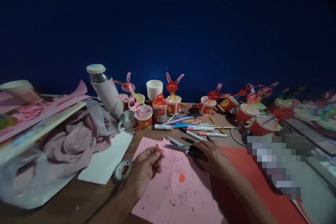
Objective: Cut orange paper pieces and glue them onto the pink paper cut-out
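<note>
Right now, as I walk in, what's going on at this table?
A person's left hand pinches a small orange-red piece above a pink sheet. The right hand is at the handle end of the open scissors, its grip partly hidden. On the sheet lies a pink disc with an orange spot on it. Behind are paper cups, several with long-eared paper faces.

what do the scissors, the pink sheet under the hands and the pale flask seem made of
Scissors: blades look metal, from their grey sheen; dark handles perhaps plastic, though the right hand partly covers them.
Pink sheet: matt paper or thin card, judging by its flat, dull surface.
Pale flask: shiny collar suggests metal; the smooth body could be painted metal or plastic.
</note>
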